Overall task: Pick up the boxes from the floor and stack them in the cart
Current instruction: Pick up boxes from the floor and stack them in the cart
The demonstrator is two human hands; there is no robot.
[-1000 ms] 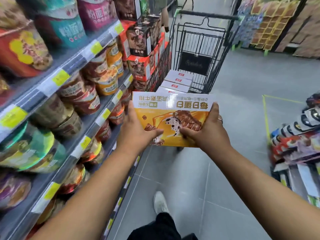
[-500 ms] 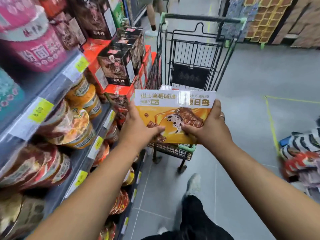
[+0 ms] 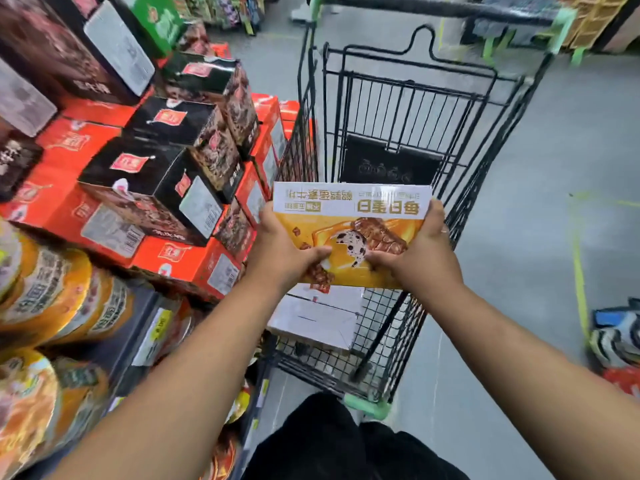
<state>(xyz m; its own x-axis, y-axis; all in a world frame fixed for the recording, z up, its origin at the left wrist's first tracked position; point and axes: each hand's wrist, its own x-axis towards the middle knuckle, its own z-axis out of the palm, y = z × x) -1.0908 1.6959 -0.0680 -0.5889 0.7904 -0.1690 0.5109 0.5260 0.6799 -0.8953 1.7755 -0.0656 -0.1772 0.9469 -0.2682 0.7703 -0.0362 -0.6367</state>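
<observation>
Hands — L (image 3: 284, 252), R (image 3: 419, 251) — thumbs atop, grip box (image 3: 349, 206) over cart (image 3: 408, 87).

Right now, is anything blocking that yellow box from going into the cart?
Nothing visible does. The left hand and right hand hold the yellow box over the open cart; only stacked white boxes lie beneath.

I'm in a supermarket aisle. Beside me a shelf (image 3: 122, 344) carries yellow price tags (image 3: 158, 324), packaged bowls (image 3: 45, 292) and stacked red cartons (image 3: 187, 268). A wire shopping cart (image 3: 408, 109) stands ahead.
</observation>
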